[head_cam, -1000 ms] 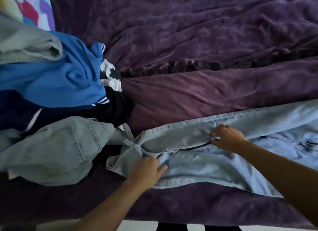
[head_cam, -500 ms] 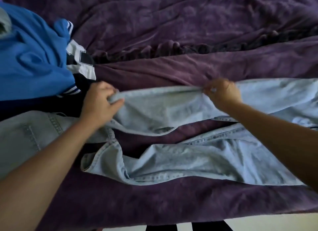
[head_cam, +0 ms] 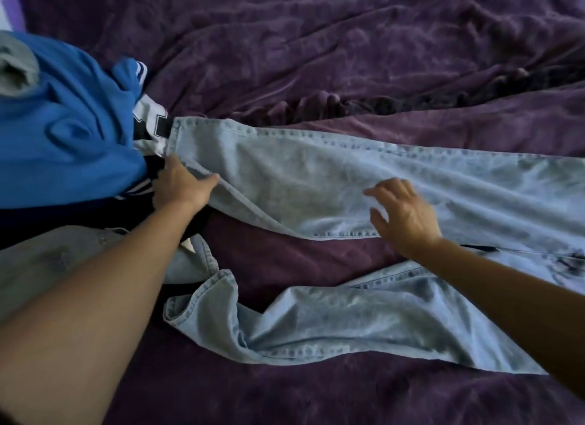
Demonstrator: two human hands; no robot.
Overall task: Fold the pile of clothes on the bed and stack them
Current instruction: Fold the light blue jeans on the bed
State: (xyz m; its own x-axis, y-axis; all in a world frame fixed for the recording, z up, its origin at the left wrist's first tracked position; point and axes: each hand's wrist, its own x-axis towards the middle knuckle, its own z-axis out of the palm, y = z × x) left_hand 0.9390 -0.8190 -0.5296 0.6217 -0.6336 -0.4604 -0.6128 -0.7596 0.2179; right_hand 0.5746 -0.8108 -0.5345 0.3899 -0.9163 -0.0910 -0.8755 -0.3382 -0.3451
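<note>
Lying across the wrinkled purple plush bedcover [head_cam: 348, 44], the pale blue denim jeans [head_cam: 316, 177] have one leg spread flat and the other rumpled nearer the person; the left hand [head_cam: 180, 188] pinches the flat leg's hem corner, thumb on top (fingers tucked beneath); the right hand [head_cam: 408, 215] rests spread-fingered on that leg, grasping nothing; a heap of bright blue, grey and denim clothes [head_cam: 63, 123] sits at the left.

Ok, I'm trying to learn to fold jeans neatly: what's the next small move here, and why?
Probably move the left hand down to the hem of the near jeans leg and draw it straight. The far jeans leg already lies flat beneath the open right hand, while the near one is bunched and twisted, apart from it.
</note>
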